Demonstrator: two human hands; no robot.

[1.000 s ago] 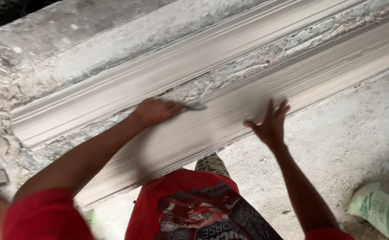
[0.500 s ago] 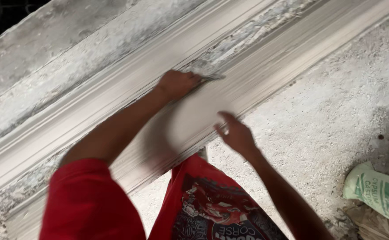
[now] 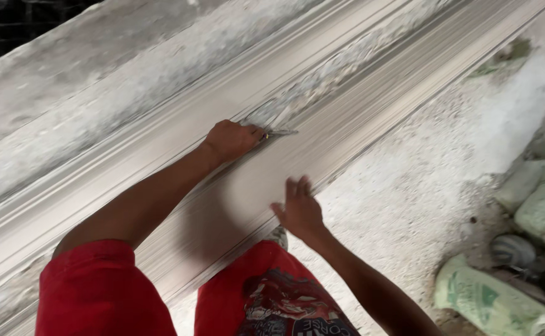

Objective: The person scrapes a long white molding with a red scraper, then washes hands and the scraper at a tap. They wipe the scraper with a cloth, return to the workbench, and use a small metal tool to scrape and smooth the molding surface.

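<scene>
A long pale plaster moulding (image 3: 378, 93) with several ridges runs diagonally from lower left to upper right. My left hand (image 3: 232, 139) is closed around a small metal scraper (image 3: 279, 127), whose blade rests on the rough, crumbly strip in the middle of the moulding. My right hand (image 3: 298, 208) lies flat with fingers spread on the smooth lower face of the moulding, just below and to the right of the left hand. Red sleeves and a red printed shirt fill the bottom of the view.
A dusty white floor (image 3: 422, 199) lies to the right of the moulding. Green and grey sacks (image 3: 490, 302) are piled at the lower right and right edge. A rough grey concrete surface (image 3: 98, 81) borders the moulding above. Dark mesh shows at top left.
Both hands have shifted along the moulding as the view moved. My right hand has drawn closer to the left and lies flatter; the scraper stays in my left hand.
</scene>
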